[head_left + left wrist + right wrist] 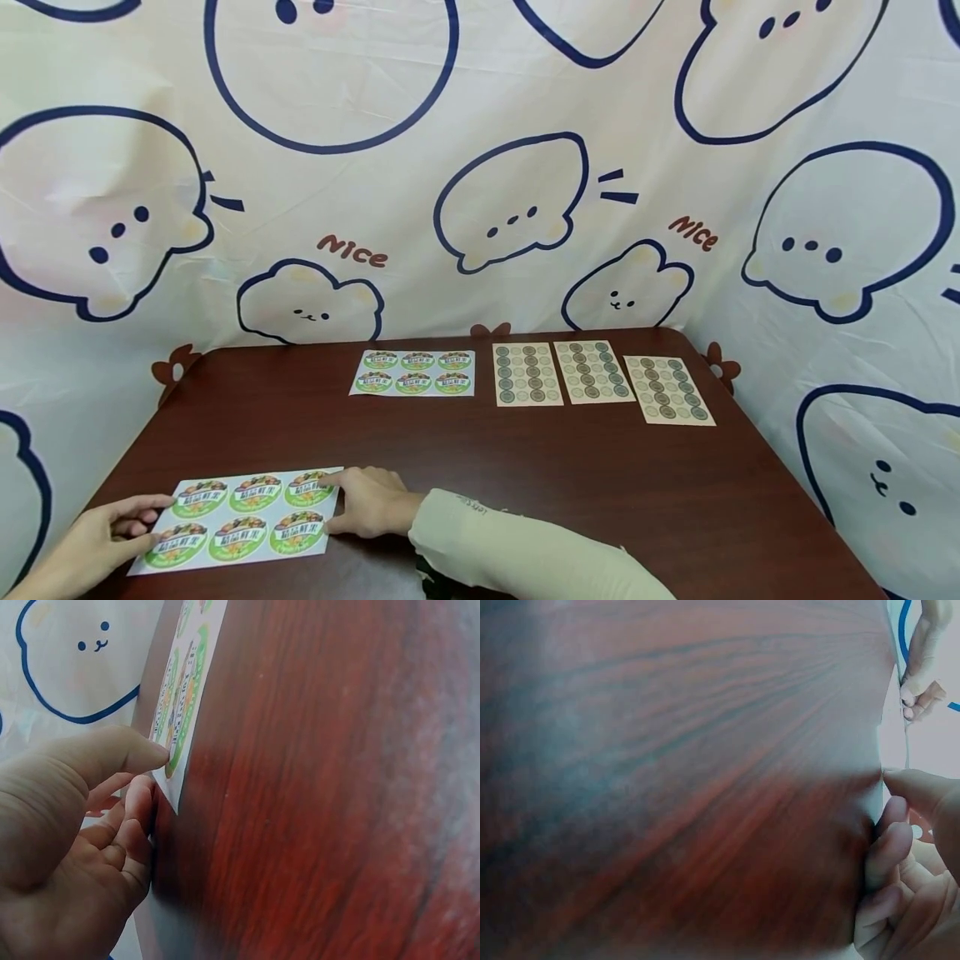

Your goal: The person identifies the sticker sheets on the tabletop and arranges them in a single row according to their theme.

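Note:
A white sheet of round green fruit-label stickers (225, 481) lies on the table's near left part. At its left edge is my left hand (105, 533); thumb and index finger are spread and touch the sheet. The left wrist view shows the thumb (127, 754) pressing the sheet's edge near a corner, other fingers bent beside it. My right hand (372, 502) touches the right edge, its index finger over the upper right sticker and its thumb lower down. In the right wrist view the thumb (922, 791) meets the edge; the sheet is mostly hidden there.
A similar sheet of green stickers (412, 372) lies at the back of the brown table (570, 492). To its right are three sheets of small round stickers: one (517, 375), another (585, 372), and a third (656, 390) set at an angle. A printed cloth (405, 192) surrounds the table.

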